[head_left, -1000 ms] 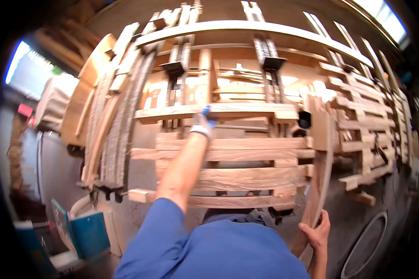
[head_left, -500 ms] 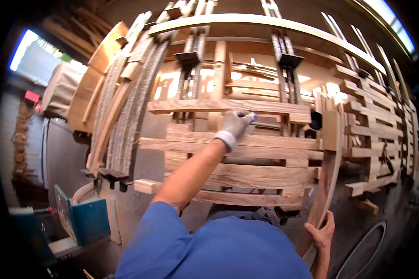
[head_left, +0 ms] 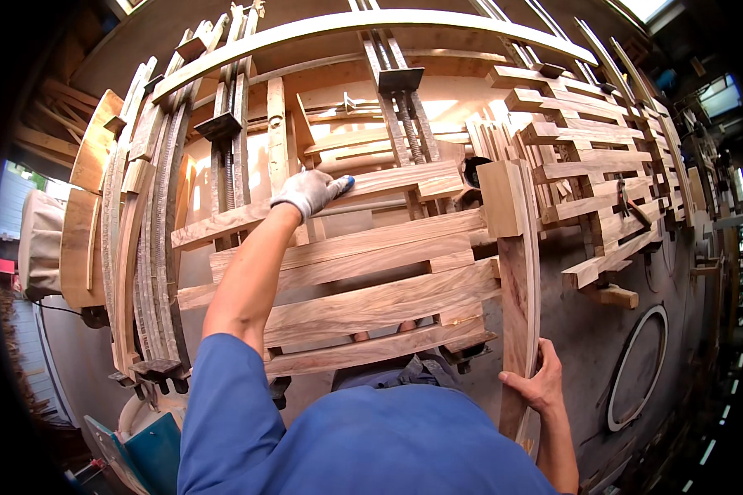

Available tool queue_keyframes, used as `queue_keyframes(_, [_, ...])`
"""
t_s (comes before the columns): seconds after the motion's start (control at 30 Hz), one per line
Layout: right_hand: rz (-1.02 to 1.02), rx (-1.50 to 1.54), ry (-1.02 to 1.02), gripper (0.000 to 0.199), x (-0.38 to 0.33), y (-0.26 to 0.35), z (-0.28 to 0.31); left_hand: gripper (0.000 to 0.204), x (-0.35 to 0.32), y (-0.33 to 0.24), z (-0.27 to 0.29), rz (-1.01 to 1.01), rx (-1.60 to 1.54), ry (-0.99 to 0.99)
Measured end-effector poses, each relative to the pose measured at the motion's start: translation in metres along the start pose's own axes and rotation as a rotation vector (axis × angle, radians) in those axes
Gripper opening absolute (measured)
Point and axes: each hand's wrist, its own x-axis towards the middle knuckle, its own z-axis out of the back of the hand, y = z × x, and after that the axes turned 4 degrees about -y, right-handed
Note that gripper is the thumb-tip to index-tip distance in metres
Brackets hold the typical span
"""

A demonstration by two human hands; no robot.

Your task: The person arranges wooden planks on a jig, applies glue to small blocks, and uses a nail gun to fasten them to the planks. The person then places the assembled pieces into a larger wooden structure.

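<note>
Slats of brown wood lie in front of me in a row, one behind another, with dark gaps between some of them. Behind this row there is one more wooden bar, which lies across at a slant. My left hand is over this bar, near its middle. It wears a pale glove with blue at the fingertips, and the fingers are bent; I cannot tell if they grip the wood or only rest on it.

My right hand is bare. It is closed on the long board, with the thumb on the face and the fingers around the outer edge. This board stands along the right ends of the slats, and a thick wooden block is at its far end.

Further away, two metal clamps with black plates run away from me, and a long pale strip crosses above them. To my right I see another set of slatted pieces, and near it a pale ring. At my lower left is a teal panel.
</note>
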Motion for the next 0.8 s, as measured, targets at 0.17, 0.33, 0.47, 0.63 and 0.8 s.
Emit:
queue_keyframes(0.17, [-0.04,0.008,0.004,0.085,0.008,-0.005,0.0,0.071,-0.021,0.007,-0.022,-0.022,0.05,-0.008])
queue_keyframes(0.33, [-0.017,0.03,0.013,0.083,0.013,-0.006,0.0,0.071,-0.033,0.008,-0.024,-0.065,0.07,-0.005])
queue_keyframes(0.47, [-0.018,0.052,0.019,0.082,0.012,-0.004,-0.002,0.071,-0.036,0.01,-0.026,-0.087,0.078,-0.018])
queue_keyframes(0.63, [0.005,0.047,0.021,0.083,0.014,-0.007,-0.003,0.071,-0.035,0.01,-0.027,-0.117,0.067,-0.019])
queue_keyframes(0.8, [0.047,0.038,0.03,0.079,0.018,0.003,-0.003,0.07,-0.041,0.011,-0.032,-0.121,0.046,-0.067])
